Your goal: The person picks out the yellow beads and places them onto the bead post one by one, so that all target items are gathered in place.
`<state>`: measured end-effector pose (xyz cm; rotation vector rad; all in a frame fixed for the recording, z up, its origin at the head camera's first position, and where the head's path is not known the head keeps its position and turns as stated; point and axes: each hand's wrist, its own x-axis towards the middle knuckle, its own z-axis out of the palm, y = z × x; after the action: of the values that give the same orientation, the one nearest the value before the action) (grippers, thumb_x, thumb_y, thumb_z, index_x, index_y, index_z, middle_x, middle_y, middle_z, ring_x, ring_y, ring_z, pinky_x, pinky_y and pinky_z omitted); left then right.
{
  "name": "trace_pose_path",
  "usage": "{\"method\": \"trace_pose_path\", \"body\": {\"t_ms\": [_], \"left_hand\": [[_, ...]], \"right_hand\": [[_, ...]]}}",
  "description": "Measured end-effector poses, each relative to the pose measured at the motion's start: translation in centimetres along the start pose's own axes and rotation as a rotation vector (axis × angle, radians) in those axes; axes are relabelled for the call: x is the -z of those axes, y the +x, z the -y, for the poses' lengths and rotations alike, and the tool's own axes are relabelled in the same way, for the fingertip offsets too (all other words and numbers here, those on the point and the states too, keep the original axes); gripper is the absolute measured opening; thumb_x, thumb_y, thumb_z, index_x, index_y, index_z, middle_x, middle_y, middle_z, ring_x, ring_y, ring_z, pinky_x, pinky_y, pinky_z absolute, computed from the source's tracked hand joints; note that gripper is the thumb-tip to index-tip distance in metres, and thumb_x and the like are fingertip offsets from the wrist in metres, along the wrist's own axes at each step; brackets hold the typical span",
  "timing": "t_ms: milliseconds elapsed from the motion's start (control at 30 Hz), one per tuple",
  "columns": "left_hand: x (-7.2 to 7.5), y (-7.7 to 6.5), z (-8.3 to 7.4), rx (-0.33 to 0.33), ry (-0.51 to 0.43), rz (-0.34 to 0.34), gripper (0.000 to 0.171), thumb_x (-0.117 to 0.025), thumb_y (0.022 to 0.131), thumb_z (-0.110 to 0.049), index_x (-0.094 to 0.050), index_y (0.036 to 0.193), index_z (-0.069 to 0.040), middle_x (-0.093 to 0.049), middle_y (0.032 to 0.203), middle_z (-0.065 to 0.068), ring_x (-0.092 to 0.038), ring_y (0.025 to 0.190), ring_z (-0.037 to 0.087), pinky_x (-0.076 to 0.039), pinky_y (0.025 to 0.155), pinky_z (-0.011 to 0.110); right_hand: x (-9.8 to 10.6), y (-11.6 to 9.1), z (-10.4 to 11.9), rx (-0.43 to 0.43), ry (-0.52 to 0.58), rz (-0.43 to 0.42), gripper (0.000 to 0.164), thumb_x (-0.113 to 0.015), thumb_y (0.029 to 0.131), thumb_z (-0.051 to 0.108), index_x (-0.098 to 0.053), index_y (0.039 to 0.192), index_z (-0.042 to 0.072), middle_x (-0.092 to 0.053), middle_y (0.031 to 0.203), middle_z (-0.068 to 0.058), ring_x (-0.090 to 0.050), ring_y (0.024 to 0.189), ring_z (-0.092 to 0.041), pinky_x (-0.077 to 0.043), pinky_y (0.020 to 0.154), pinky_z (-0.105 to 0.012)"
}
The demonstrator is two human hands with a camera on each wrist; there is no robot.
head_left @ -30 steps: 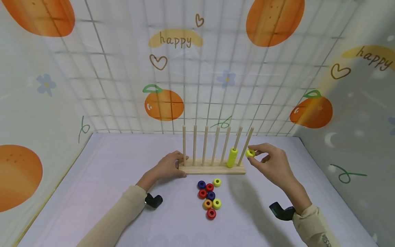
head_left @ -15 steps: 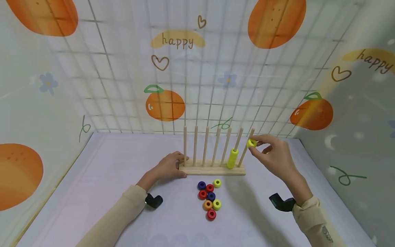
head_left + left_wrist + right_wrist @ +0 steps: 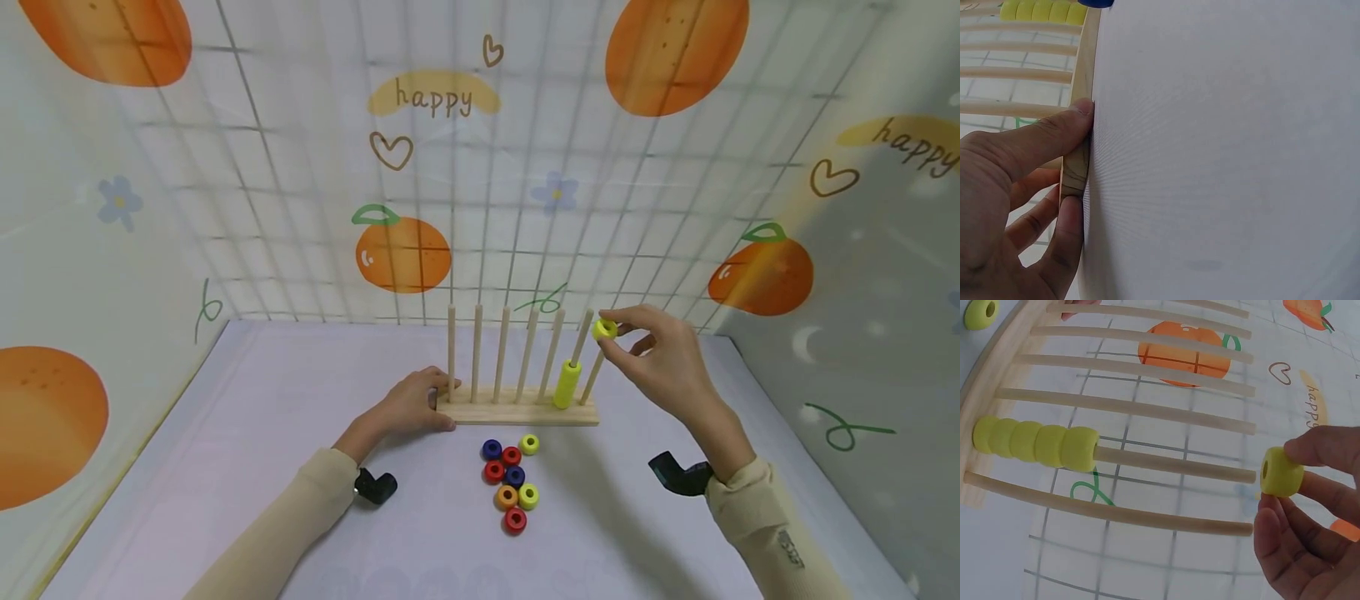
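A wooden peg rack with several upright pegs stands on the table. My left hand grips its left end, thumb along the front and fingers round the end, as the left wrist view shows. My right hand pinches a yellow bead between thumb and fingertips. In the right wrist view that bead is close off the tip of the second peg from the right, its hole facing the peg. A stack of several yellow beads fills the lower part of that peg. The other pegs are bare.
Loose beads lie in front of the rack: blue, red, orange and yellow. A printed cloth wall rises behind the table and at both sides. Black wrist cameras sit on both wrists.
My right hand has lifted the yellow bead from beside the rightmost peg and carried it slightly left, near the top of the second peg. The left hand stays on the rack.
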<state>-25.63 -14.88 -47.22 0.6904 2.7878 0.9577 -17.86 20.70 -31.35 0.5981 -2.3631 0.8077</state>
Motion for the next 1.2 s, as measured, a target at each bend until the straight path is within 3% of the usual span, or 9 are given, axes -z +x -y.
{"method": "trace_pose_path", "body": {"t_ms": [500,767,967,1200], "left_hand": [[-0.1,-0.1,0.0,-0.012,-0.006,0.000,0.068,-0.092,0.070,-0.027,-0.066,0.131,-0.011,-0.060,0.124,-0.001,-0.051,0.103,0.017,-0.043,0.089,0.037],[-0.2,-0.1,0.0,-0.004,-0.027,0.000,0.065,-0.093,0.070,-0.027,-0.067,0.129,-0.016,-0.059,0.120,-0.005,-0.050,0.101,0.016,-0.044,0.086,0.037],[-0.2,-0.1,0.0,-0.003,-0.026,0.003,0.065,-0.093,0.070,-0.026,-0.067,0.129,-0.017,-0.059,0.120,-0.006,-0.051,0.101,0.016,-0.044,0.087,0.038],[-0.2,0.2,0.4,-0.003,-0.017,-0.002,0.068,-0.093,0.070,-0.029,-0.067,0.131,-0.014,-0.060,0.124,-0.003,-0.052,0.104,0.016,-0.044,0.088,0.037]], "right_hand": [[-0.4,1.9,0.2,0.006,-0.004,-0.004,0.029,-0.077,0.086,0.006,-0.074,0.115,0.006,-0.071,0.103,-0.005,-0.063,0.087,-0.023,-0.052,0.063,-0.027],[-1.0,2.8,-0.4,-0.013,-0.019,0.018,0.030,-0.076,0.087,0.007,-0.074,0.117,0.005,-0.070,0.107,-0.007,-0.061,0.089,-0.019,-0.051,0.064,-0.024],[-1.1,3.0,-0.6,-0.046,-0.024,0.047,0.030,-0.075,0.088,0.010,-0.074,0.117,0.005,-0.070,0.107,-0.008,-0.062,0.089,-0.020,-0.053,0.066,-0.030],[-0.9,2.9,-0.5,-0.043,-0.022,0.028,0.029,-0.076,0.088,0.011,-0.074,0.116,0.007,-0.070,0.106,-0.007,-0.064,0.087,-0.021,-0.052,0.065,-0.026]]}}
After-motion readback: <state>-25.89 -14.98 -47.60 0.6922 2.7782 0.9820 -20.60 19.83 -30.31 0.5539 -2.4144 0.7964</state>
